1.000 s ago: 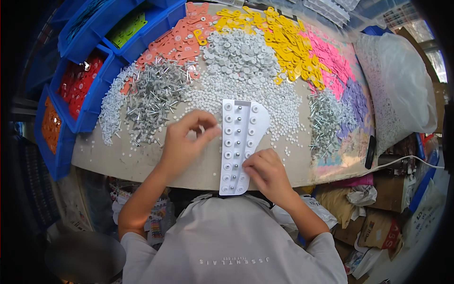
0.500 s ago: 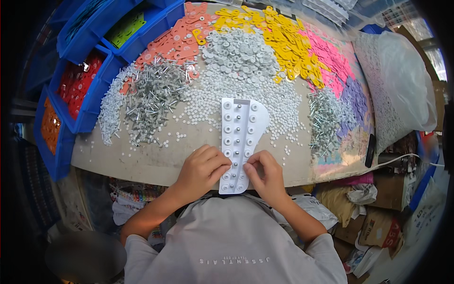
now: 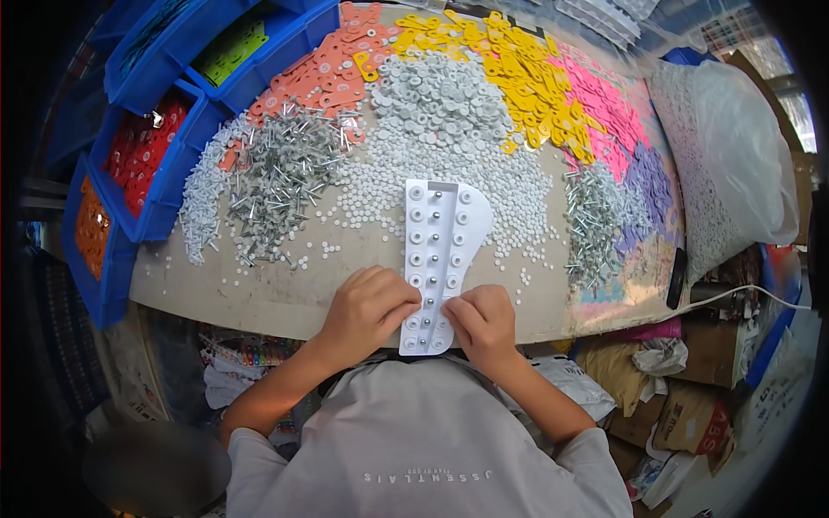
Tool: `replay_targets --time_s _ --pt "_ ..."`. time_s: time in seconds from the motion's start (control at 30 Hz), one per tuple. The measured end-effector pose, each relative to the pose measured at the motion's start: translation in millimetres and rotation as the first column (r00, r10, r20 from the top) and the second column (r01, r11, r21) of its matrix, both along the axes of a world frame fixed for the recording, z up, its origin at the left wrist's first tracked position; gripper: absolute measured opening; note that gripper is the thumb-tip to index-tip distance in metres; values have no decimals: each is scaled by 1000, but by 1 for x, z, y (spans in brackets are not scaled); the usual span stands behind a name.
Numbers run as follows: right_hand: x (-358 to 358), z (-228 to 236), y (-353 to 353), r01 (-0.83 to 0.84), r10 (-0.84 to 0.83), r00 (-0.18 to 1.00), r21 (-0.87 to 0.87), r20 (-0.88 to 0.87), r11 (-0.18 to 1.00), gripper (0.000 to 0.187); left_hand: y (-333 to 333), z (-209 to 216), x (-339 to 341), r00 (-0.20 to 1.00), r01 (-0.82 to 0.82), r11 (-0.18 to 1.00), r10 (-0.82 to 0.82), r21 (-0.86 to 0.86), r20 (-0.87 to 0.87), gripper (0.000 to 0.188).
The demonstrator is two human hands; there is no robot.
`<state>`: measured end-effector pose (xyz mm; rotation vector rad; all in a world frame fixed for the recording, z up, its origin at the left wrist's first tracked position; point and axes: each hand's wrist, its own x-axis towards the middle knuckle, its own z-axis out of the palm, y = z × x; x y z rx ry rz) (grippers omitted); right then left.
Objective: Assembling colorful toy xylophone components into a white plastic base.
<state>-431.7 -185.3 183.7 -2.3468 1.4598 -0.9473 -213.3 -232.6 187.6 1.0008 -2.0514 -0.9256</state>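
A white plastic board lies lengthwise in front of me, its near end at the table edge. White ring-shaped caps sit along both its sides, and shiny round metal heads line the groove between them. My left hand is closed in a pinch over the board's left row, near the close end. Opposite it, my right hand pinches at the right row. Whatever lies between the fingertips of either hand is hidden; the caps beneath them are covered.
Beyond the board spread piles of white caps, metal pins and yellow tags. More pins lie right, beside pink tags. Blue bins stand left; a clear bag of small white pieces stands right.
My right hand has turned slightly, its fingers curling closer together and downward at the board's right row. My left hand has barely moved; the board has hardly shifted.
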Motion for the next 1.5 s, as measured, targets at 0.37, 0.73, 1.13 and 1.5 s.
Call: replay_targets --time_s 0.37,0.73,1.13,1.5 --pt "-7 -9 -7 -38 20 981 89 195 995 17 -25 -5 7 979 196 979 -199 -59 -50 11" --pt "-21 23 -113 287 -320 910 154 264 945 8 -168 -11 2 893 -218 902 338 -372 297 11" --pt "-31 -9 -182 279 -267 959 171 -90 945 8 -186 -37 0 883 -209 910 333 -359 330 10" --pt "-33 18 -145 250 -272 955 169 120 953 6 -151 3 8 941 -246 960 270 -136 206 13"
